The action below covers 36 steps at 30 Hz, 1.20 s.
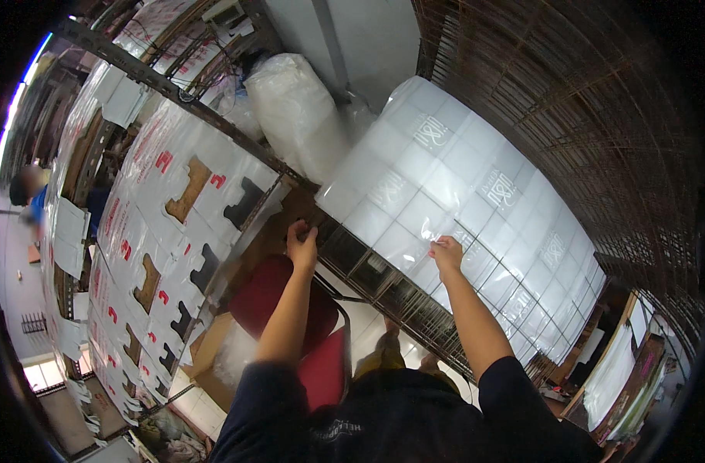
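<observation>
Dim fisheye view, black vignetted rim, glare off plastic sheet (pixel 476 193)

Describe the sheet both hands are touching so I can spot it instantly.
Start at the dark wire rack running across the middle. On top lies a big translucent white plastic sheet, quilted into squares, with the left hand and right hand at its near edge. Unlike the red-marked packaging hanging left, it is pale with faint marks.

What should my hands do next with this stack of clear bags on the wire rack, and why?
Probably pinch the top sheet with your right hand and peel it back. Its fingers already rest on the stack of clear bags near the front edge, while your left hand sits at the stack's corner on the wire rack, seemingly steadying it. Neither hand visibly grips anything yet.
</observation>
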### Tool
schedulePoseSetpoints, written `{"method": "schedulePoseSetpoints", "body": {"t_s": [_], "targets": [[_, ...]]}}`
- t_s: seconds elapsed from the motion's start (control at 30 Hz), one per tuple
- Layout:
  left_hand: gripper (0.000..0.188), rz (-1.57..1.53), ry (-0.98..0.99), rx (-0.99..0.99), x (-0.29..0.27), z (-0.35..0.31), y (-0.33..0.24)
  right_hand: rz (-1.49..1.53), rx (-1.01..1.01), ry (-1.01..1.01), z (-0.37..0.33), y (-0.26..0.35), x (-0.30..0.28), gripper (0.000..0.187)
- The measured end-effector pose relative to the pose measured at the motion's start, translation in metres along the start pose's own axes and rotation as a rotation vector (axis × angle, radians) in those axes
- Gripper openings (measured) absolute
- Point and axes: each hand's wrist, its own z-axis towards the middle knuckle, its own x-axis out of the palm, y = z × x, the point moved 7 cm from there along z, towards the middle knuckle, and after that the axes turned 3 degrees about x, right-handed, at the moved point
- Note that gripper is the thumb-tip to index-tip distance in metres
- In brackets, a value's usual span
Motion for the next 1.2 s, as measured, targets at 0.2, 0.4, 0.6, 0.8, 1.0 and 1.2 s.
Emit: {"method": "schedulePoseSetpoints", "body": {"t_s": [0.2, 0.4, 0.6, 0.8, 1.0, 1.2], "targets": [[0.025, -0.043, 0.092, -0.159, -0.031, -0.054, 0.045, -0.108, -0.022, -0.089, 0.001, -0.002, 0.000, 0.016], [0.020, -0.099, 0.077, -0.264, -0.048, -0.096, 0.056, -0.187, -0.001, -0.104, 0.011, -0.015, 0.001, 0.020], [0.018, -0.120, 0.104, -0.293, -0.054, -0.112, 0.062, -0.340, -0.083, -0.190, 0.019, -0.017, 0.000, 0.020], [0.017, -0.105, 0.176, -0.303, -0.051, -0.120, 0.058, -0.259, -0.079, -0.181, 0.011, -0.018, -0.007, 0.023], [0.019, -0.069, 0.345, -0.255, -0.028, -0.150, 0.063, -0.284, -0.242, -0.097, -0.052, -0.017, -0.084, 0.024], [0.019, 0.096, 0.581, -0.025, 0.019, -0.203, 0.001, -0.245, -0.320, -0.411, -0.119, -0.074, -0.270, 0.020]]}}
